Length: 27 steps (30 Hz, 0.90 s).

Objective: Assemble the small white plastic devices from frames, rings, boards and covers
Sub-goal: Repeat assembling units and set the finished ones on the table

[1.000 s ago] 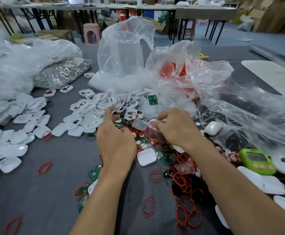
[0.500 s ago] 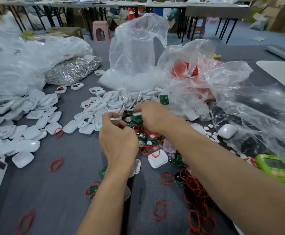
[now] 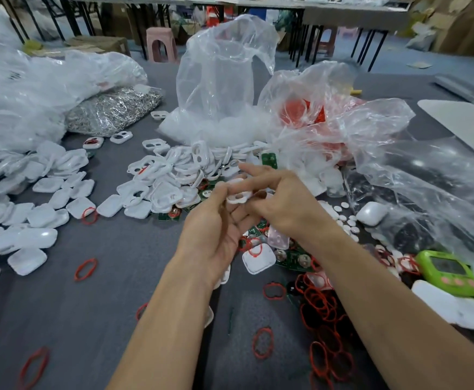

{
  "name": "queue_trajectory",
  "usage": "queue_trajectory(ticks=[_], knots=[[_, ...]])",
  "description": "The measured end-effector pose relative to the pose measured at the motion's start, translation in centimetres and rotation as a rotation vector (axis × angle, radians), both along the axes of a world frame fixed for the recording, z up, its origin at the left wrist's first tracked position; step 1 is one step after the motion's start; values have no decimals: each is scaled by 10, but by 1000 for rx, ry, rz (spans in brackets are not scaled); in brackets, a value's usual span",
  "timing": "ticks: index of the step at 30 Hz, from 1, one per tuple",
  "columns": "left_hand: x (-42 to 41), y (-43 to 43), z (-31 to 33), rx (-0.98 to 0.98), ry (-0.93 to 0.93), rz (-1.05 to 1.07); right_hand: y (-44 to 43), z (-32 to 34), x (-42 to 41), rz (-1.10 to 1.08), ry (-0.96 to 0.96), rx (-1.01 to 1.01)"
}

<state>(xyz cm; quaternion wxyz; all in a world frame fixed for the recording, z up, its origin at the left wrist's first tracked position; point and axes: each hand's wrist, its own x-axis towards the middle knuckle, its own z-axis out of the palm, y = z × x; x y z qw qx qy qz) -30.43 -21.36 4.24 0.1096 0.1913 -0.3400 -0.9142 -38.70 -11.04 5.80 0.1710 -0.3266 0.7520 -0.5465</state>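
Note:
My left hand (image 3: pixel 216 232) and my right hand (image 3: pixel 283 201) meet above the middle of the grey table, both pinching a small white plastic frame (image 3: pixel 238 196) with two holes. A heap of white frames (image 3: pixel 179 170) lies just behind my hands. White covers (image 3: pixel 47 198) spread over the left. Green boards (image 3: pixel 295 260) lie under my right wrist, and one board (image 3: pixel 269 159) stands at the heap's far edge. Red rings (image 3: pixel 323 302) pile at the lower right. A white cover with a red ring on it (image 3: pixel 258 258) lies below my hands.
Clear plastic bags (image 3: pixel 224 80) stand behind the heap, one holding red parts (image 3: pixel 300 111). A bag of shiny metal pieces (image 3: pixel 111 111) sits far left. A green handheld device (image 3: pixel 449 273) lies at the right. Loose red rings (image 3: pixel 85 268) dot the near table.
My hands have lifted off the parts pile and come together nearer to me. A white frame is now held between both hands, and my right fingers have spread over it.

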Motion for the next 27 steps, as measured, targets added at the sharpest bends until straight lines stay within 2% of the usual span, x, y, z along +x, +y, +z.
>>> queue_trajectory(ticks=[1,3,4,5,6,8,9,11,14,17,20,27], knots=[[1,-2,-1,15,1,-7,5,-2,0,-31,-81,-62],[2,-4,-1,-1,-19,9,13,-4,-3,-260,-267,-241],[3,-5,-1,-19,-18,23,17,-7,-6,-387,-236,-225],[4,-6,-1,-44,-10,44,19,-9,-9,-438,-95,-87],[4,-7,-2,-69,11,55,20,-10,-9,-382,70,134],[6,-9,-3,-113,52,60,17,-14,-4,-180,275,513],[7,-9,-3,-126,60,62,14,-17,-4,-137,327,609],[8,-9,-4,-143,52,58,11,-19,-4,-187,394,672],[8,-8,-4,-164,43,46,15,-22,-1,-314,413,562],[7,-8,-3,-230,30,24,29,-23,2,-449,274,295],[6,-4,-2,-289,-5,-3,44,-18,4,-464,79,103],[3,4,-7,-376,-16,-126,59,-17,17,-535,-82,-75]])
